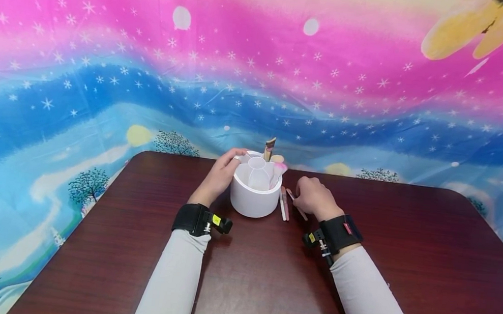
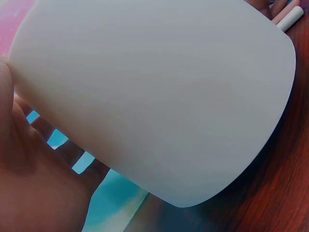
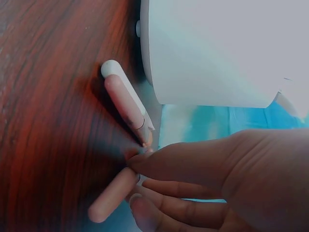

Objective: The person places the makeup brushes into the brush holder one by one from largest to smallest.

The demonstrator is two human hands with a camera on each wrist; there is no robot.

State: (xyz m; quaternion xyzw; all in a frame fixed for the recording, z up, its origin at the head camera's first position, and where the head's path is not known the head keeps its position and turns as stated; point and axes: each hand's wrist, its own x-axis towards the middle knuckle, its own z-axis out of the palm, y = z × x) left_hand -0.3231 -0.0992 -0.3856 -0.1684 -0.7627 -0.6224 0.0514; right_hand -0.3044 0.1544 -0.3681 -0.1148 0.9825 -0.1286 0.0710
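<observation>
A smooth white plastic cup with a rounded wall and inner dividers stood on the dark red-brown wood-grained surface, near its far edge. A makeup brush with a pink, fluffy head leaned in its right-hand side, and a gold-and-brown brush with a slanted tip rose at the back.

The left hand gripped the cup at its left side, thumb at the rim and the other fingers spread around the wall, apparently to steady it. The right hand was to the right of the cup, thumb and fingers pinching a slim brush with a dull-pink handle near its far end; the fingers hid its bristles. The handle's near end was angled down toward the surface, and whether it touched could not be told.

Between that hand and the cup lay two more brushes side by side, a rosy-pink-handled one and a white-handled one.

The step in hand looked to be picking up the pinched brush while the cup was held firm. The next move seemed to call for lifting it clear of its neighbours, turning it handle-down and aiming for a compartment with room.
</observation>
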